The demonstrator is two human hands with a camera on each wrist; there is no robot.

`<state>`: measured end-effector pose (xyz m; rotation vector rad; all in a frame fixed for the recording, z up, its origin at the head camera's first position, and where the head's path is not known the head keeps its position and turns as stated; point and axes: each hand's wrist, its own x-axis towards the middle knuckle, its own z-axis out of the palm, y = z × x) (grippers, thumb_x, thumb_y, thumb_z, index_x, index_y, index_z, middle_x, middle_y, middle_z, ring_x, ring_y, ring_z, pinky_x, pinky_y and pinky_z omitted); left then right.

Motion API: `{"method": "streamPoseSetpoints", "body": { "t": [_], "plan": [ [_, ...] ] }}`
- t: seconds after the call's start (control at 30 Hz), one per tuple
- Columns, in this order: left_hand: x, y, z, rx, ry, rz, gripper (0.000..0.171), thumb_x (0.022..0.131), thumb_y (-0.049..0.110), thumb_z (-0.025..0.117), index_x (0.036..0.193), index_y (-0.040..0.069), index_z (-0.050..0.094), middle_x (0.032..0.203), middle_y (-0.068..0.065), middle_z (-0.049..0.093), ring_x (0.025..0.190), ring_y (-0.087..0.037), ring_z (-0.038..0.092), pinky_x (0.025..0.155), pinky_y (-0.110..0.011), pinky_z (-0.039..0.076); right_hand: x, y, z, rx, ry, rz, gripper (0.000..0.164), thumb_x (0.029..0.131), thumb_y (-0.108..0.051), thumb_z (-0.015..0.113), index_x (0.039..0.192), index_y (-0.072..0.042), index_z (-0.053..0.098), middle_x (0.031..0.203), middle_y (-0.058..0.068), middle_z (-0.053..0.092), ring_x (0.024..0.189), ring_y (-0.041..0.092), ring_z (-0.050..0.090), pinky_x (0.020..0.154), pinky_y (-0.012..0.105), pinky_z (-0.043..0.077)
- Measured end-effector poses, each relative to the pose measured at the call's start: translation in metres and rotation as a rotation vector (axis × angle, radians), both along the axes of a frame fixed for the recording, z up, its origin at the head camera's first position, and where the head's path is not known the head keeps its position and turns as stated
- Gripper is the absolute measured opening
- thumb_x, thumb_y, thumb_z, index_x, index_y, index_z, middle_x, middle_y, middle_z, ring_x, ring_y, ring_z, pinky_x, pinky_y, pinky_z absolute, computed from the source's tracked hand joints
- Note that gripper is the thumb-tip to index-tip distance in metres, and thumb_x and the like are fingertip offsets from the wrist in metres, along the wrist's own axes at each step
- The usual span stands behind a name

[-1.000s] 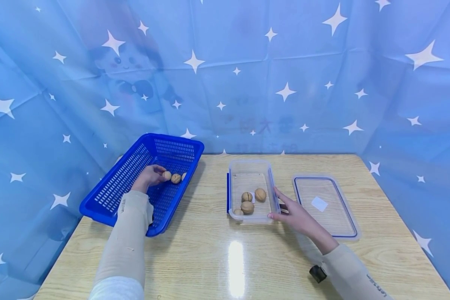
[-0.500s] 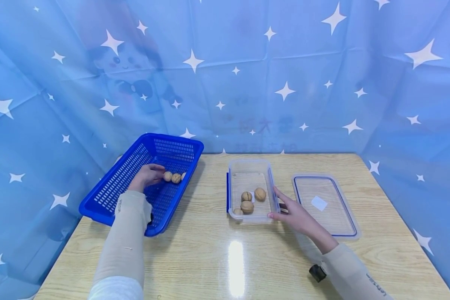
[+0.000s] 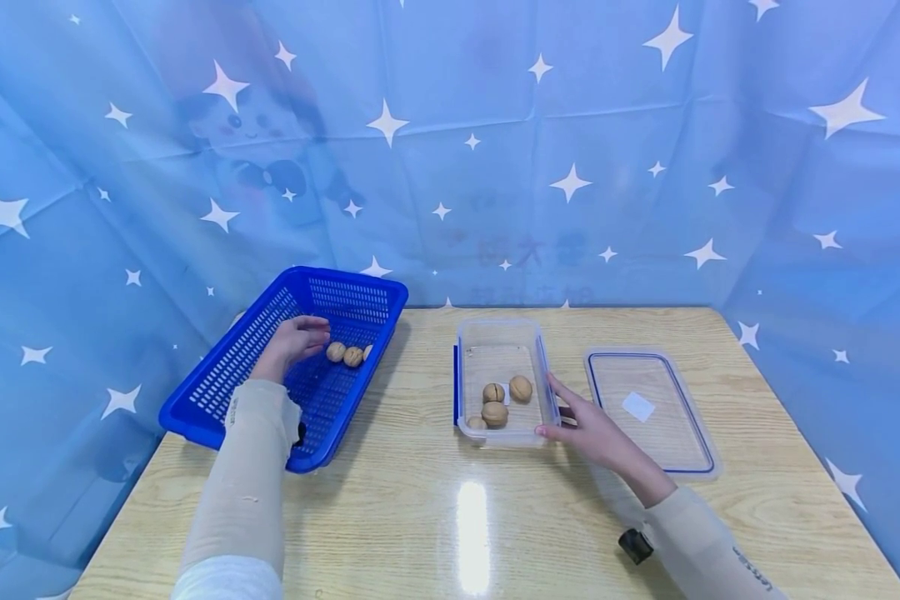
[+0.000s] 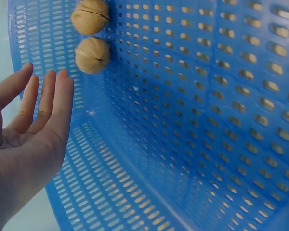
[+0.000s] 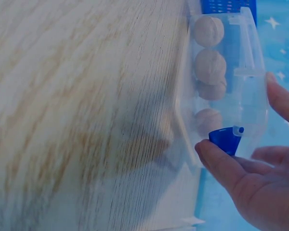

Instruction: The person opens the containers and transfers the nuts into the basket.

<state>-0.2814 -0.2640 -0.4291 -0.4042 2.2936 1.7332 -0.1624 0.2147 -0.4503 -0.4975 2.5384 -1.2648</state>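
My left hand [image 3: 297, 340] hovers inside the blue perforated basket [image 3: 217, 387], fingers extended and nothing in them. Just right of its fingertips, walnuts [image 3: 336, 352] sit in a row by the basket's right wall; the left wrist view shows two walnuts [image 4: 92, 55] beyond the fingers. My right hand [image 3: 585, 425] holds the right side of a clear plastic food container [image 3: 498, 333], thumb at the near corner. In the right wrist view, a finger lies against its blue latch [image 5: 225, 139]. Several walnuts [image 3: 521, 389] rest in the container's near half.
A clear lid with a blue seal [image 3: 663, 450] and a white label lies right of the container. The wooden table [image 3: 390, 517] ends at a blue star-printed curtain [image 3: 450, 167] behind and at both sides.
My left hand has let go of the leftmost walnut in the basket and drawn up and left, its fingers straightening. My right hand and the container have stayed put.
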Motion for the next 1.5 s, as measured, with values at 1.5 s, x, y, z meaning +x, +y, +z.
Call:
{"method": "streamPoseSetpoints", "body": {
  "t": [1.5],
  "plan": [
    [-0.006, 0.071, 0.074, 0.063, 0.239, -0.121, 0.048, 0.101, 0.013, 0.057, 0.146, 0.003, 0.044, 0.149, -0.018, 0.049, 0.138, -0.034, 0.049, 0.117, -0.041, 0.042, 0.001, 0.001, -0.001, 0.020, 0.033, 0.001, 0.091, 0.095, -0.030, 0.068, 0.159, -0.002, 0.010, 0.160, 0.035, 0.013, 0.132, 0.056, 0.045, 0.108, 0.058, 0.043]
  ]
}}
